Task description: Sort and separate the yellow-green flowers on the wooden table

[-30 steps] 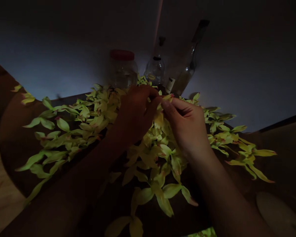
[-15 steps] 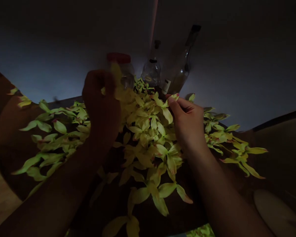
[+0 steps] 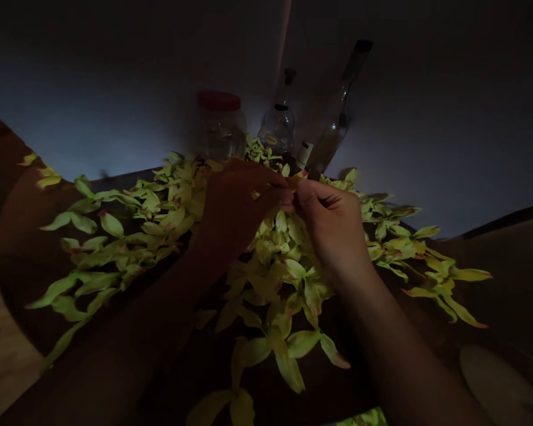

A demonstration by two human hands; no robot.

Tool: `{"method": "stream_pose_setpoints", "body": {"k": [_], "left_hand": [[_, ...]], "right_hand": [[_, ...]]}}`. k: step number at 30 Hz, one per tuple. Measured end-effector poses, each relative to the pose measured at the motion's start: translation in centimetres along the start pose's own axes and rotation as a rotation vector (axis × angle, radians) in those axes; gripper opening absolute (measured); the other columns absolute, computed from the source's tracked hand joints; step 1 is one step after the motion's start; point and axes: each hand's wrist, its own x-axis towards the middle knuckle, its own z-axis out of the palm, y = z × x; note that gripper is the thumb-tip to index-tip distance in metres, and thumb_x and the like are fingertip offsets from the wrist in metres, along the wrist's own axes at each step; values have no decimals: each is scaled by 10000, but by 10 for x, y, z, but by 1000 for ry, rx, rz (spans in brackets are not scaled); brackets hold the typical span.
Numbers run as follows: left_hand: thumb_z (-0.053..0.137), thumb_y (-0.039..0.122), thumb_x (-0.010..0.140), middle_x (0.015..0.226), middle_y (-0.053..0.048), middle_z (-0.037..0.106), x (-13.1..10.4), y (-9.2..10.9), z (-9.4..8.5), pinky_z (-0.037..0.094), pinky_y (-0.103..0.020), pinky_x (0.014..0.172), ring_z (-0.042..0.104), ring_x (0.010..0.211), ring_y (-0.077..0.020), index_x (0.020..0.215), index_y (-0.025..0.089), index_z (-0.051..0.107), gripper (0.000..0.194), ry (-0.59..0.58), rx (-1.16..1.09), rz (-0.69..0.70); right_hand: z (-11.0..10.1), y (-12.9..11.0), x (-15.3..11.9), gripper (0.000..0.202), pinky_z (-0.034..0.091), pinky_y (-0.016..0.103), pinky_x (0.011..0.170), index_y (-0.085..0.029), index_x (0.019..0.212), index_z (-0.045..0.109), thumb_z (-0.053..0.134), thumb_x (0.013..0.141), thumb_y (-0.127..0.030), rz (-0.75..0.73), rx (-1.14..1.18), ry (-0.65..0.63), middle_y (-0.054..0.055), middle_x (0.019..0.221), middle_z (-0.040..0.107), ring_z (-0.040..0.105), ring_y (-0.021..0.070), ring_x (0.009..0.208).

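Many yellow-green flowers (image 3: 293, 296) with pinkish tips lie in a loose heap below and around my hands. My right hand (image 3: 337, 225) is closed, thumb and forefinger pinching a small yellowish flower (image 3: 299, 176) with a pink tip. From the left, my left hand (image 3: 240, 207) meets it, in deep shadow, its fingers pressed together on the same flower. The fingertips of both hands almost touch. Most of the held flower is hidden behind the fingers.
Against the wall at the back stand a clear jar with a red lid (image 3: 219, 100), a stoppered glass bottle (image 3: 278, 127) and a tall, leaning bottle (image 3: 335, 127). More flowers spread left and right over the dark round table (image 3: 15, 248). The light is dim.
My left hand, which was raised before the jar with a blurred yellow petal, has come down and right to my right hand's fingertips. The jar now shows fully. My right hand has hardly moved.
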Motion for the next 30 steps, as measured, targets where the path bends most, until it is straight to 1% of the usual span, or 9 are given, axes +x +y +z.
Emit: {"method": "stream_pose_setpoints", "body": {"k": [2, 5, 9, 12, 16, 20, 23, 27, 30], "left_hand": [[758, 138, 856, 916, 42, 782, 0, 2, 0, 516, -289, 901, 704, 929, -165, 856, 229, 790, 96, 2, -32, -20], [756, 147, 849, 898, 50, 777, 1, 3, 0, 514, -274, 868, 704, 906, -156, 845, 234, 788, 93, -1, -81, -38], [812, 144, 789, 884, 50, 776, 4, 1, -2, 517, -263, 821, 704, 869, -154, 814, 244, 783, 108, -48, -152, -103], [803, 145, 795, 870, 35, 776, 7, 0, -4, 520, -259, 807, 708, 845, -157, 806, 229, 784, 87, -84, -218, -133], [794, 169, 796, 838, 25, 775, 8, 0, -6, 530, -262, 824, 712, 825, -168, 791, 213, 782, 46, -112, -269, -153], [820, 140, 774, 806, 41, 769, 9, 1, -7, 530, -254, 780, 710, 797, -158, 766, 226, 779, 95, -118, -304, -164], [827, 131, 774, 802, 38, 768, 9, 0, -7, 525, -249, 762, 705, 787, -148, 760, 233, 778, 114, -120, -329, -172], [827, 197, 777, 811, 11, 767, 9, -2, -7, 524, -259, 732, 700, 783, -164, 785, 219, 779, 54, -148, -326, -170], [824, 246, 784, 794, 8, 757, 10, -4, -7, 530, -251, 722, 692, 764, -162, 785, 216, 777, 56, -176, -344, -155]], "right_hand": [[0, -1, 0, 312, 570, 246, 708, -192, 726, 729, 696, 914, -439, 2, -10, 8, -3, 710, 676, 656, 125, 703], [-1, -2, 0, 323, 582, 259, 713, -194, 725, 723, 702, 904, -462, 4, -21, 9, 1, 708, 681, 672, 142, 723], [-2, -2, 1, 360, 580, 253, 702, -191, 673, 680, 699, 906, -465, 9, -5, -8, -11, 678, 666, 644, 122, 652], [-2, -3, 0, 366, 579, 252, 706, -188, 679, 684, 689, 913, -470, 7, -10, -16, -8, 677, 675, 649, 123, 650], [-3, -3, 0, 367, 579, 264, 709, -189, 713, 714, 686, 911, -497, 0, -32, -19, 4, 709, 703, 679, 142, 688], [-4, -1, 0, 377, 573, 268, 720, -190, 727, 726, 685, 906, -519, -4, -38, -26, 16, 739, 725, 708, 156, 739], [-4, -2, 0, 383, 572, 276, 711, -195, 718, 723, 693, 893, -534, 4, -29, -27, 20, 755, 730, 705, 162, 733], [-5, -3, 0, 414, 561, 289, 712, -195, 699, 716, 688, 884, -564, -5, -61, -27, 22, 742, 724, 687, 164, 712], [-6, -2, 1, 414, 537, 281, 707, -191, 696, 721, 691, 884, -558, -25, -56, -37, 18, 714, 710, 666, 155, 697]]}}
